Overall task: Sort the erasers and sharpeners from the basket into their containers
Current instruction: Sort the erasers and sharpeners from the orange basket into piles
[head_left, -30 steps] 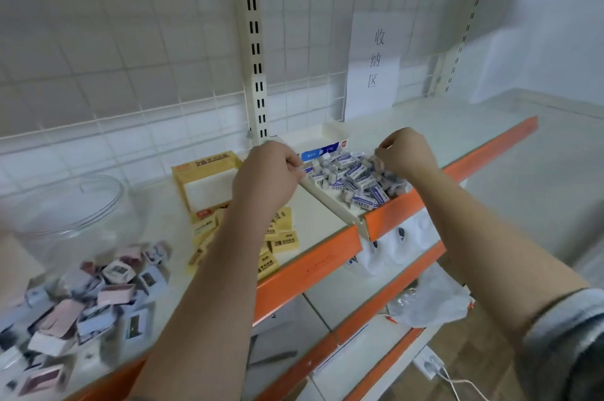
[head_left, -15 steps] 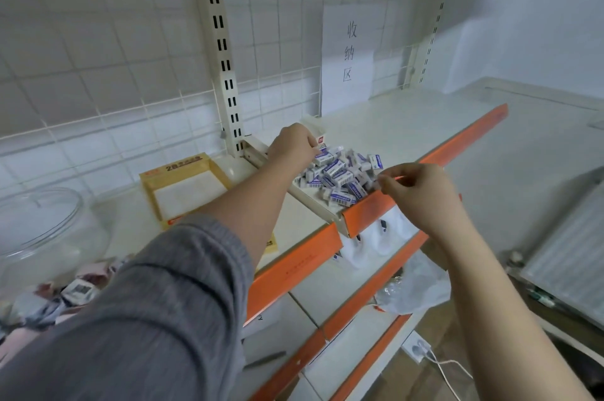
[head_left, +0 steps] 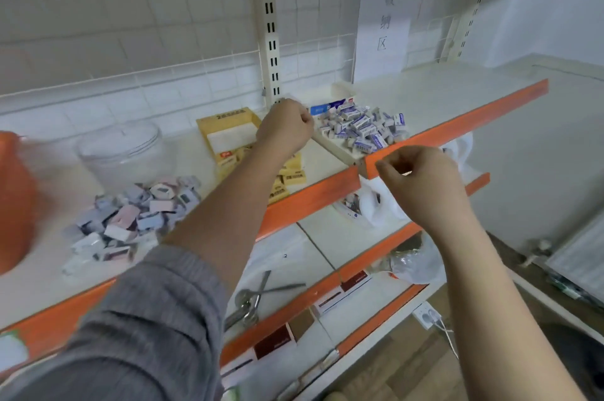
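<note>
A shallow white box [head_left: 333, 148] full of blue-and-white erasers [head_left: 359, 129] sits skewed on the upper shelf, one corner at the orange shelf edge. My left hand [head_left: 286, 126] is a closed fist on the box's left rim. My right hand [head_left: 415, 176] hangs in front of the shelf edge just below that corner, fingers pinched together, with nothing visible in them. A yellow box [head_left: 228, 127] stands left of my left arm with yellow erasers [head_left: 291, 176] spilled before it. Pastel sharpeners [head_left: 140, 214] lie in a pile further left, by a clear bowl [head_left: 121, 149].
An orange basket [head_left: 13, 201] is at the far left edge. A paper sign [head_left: 384, 24] hangs on the wire grid behind. The lower shelves hold scissors [head_left: 261, 294], a white plastic bag [head_left: 379, 204] and small boxes. A power strip [head_left: 428, 315] lies on the floor.
My right hand has left the box's right side and dropped in front of the shelf edge. My left hand stays on the left rim. The view has swung left, showing the sharpeners and basket.
</note>
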